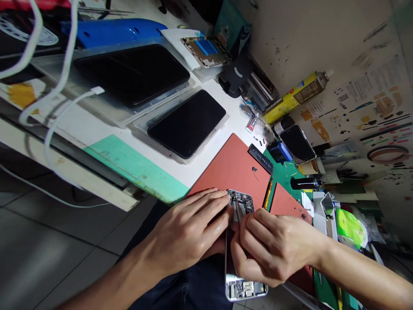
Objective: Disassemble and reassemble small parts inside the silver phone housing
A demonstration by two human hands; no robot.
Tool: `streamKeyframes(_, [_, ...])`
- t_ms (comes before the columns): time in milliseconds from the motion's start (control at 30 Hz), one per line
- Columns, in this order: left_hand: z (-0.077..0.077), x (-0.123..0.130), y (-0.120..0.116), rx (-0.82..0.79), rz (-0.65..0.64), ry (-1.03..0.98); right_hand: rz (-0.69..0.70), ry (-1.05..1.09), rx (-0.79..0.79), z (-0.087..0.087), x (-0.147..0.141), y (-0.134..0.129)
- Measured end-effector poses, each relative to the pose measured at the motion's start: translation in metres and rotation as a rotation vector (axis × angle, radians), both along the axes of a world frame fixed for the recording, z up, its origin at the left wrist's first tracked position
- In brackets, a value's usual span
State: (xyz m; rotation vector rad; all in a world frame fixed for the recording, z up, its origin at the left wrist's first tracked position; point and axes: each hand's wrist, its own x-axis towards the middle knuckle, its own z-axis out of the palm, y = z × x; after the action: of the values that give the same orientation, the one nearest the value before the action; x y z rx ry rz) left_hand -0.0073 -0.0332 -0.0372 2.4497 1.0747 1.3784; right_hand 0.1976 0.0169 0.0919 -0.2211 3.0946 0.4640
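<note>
An opened phone with its inner parts bare lies lengthwise below me, over the near edge of a red-brown mat. My left hand grips its left edge, fingers bent over the upper end. In the fingers of my right hand is a pair of slim metal tweezers, pointing into the phone's upper end. That hand covers the phone's middle. A gold-coloured pen-like tool lies just beyond my right knuckles. Farther up the mat is a black phone battery.
Two dark phones rest on clear plastic cases at the left, near a white cable. Against the wall are a yellow spray can and a propped phone. A glue tube and small parts lie behind the mat.
</note>
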Motion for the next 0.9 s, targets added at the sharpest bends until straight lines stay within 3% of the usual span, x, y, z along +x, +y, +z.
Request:
streamKeyframes(433, [0.0033,0.0008,0.0017,0.020,0.001,-0.017,-0.002,0.072,-0.066,-0.0045,-0.0013,0.0010])
streamKeyframes(900, [0.0024,0.0007,0.0019,0.010,0.006,-0.003,-0.015,0.075,-0.029,-0.0052,-0.0025,0.0008])
